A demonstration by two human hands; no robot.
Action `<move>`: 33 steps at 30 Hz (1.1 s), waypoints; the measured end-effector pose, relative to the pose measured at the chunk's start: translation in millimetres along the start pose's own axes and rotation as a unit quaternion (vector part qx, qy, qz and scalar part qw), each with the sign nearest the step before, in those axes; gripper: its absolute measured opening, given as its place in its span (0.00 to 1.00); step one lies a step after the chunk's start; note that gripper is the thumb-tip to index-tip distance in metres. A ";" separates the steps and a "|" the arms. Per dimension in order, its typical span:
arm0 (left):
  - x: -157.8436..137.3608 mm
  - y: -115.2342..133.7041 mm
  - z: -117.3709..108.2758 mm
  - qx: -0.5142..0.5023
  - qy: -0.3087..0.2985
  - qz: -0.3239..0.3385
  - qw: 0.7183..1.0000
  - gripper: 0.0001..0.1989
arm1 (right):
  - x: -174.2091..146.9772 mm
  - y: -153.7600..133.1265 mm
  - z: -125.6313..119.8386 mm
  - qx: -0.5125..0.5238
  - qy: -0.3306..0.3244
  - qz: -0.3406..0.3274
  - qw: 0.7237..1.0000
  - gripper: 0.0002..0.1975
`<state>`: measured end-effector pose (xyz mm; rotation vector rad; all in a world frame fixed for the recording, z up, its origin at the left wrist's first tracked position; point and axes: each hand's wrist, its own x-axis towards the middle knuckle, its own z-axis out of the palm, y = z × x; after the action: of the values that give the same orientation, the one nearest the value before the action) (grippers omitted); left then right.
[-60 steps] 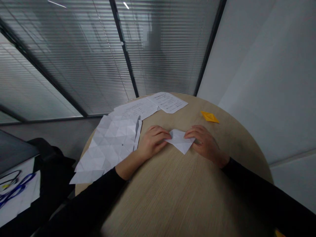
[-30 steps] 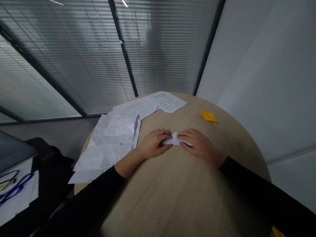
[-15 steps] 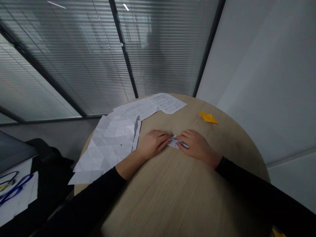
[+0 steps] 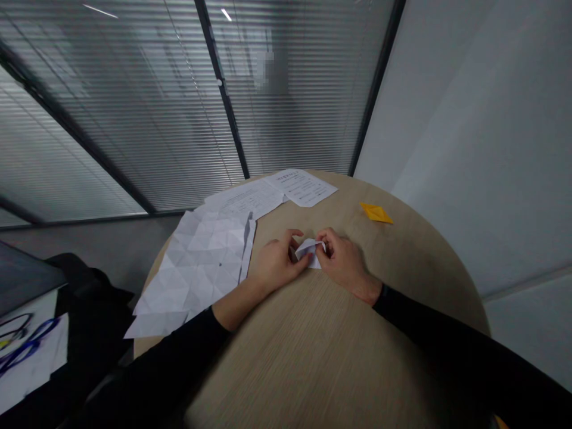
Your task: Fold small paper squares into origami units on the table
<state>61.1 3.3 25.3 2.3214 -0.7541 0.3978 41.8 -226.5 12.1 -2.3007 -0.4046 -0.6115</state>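
A small folded white paper (image 4: 314,260) is between my hands, near the middle of the round wooden table. My left hand (image 4: 280,261) has its thumb on the paper's left part, with the forefinger curved up and apart from the thumb. On the other side, my right hand (image 4: 340,262) pinches the paper's right edge between thumb and fingers. One flap of the paper stands raised. An orange folded paper piece (image 4: 376,213) lies on the table beyond my right hand.
Left of my hands lies a large creased white sheet (image 4: 196,256). Printed sheets (image 4: 308,187) lie along the far edge of the table (image 4: 286,363). Purple-handled scissors (image 4: 29,345) and white paper are at lower left. Blinds (image 4: 304,113) and a wall stand beyond.
Both hands lay flatter, pressing the paper down; now the fingers are lifted and curled, and a paper flap stands up. My right hand has shifted slightly left.
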 end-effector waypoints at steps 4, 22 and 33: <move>-0.2 1.4 -1.4 -0.025 -0.035 0.009 0.999 0.26 | 1.6 7.7 0.3 0.090 0.019 0.004 0.996 0.07; 4.5 -11.0 -4.9 -0.057 -0.072 0.108 0.990 0.16 | -0.6 68.5 -40.8 0.016 -0.142 -0.167 0.976 0.09; 5.1 -20.3 -12.0 0.031 -0.120 0.183 0.975 0.13 | -1.3 56.1 -42.4 -0.024 -0.156 -0.254 0.954 0.12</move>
<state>76.5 21.9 26.5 2.3126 -1.3158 0.3059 52.6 -295.7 7.0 -2.3489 -1.1683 -0.4963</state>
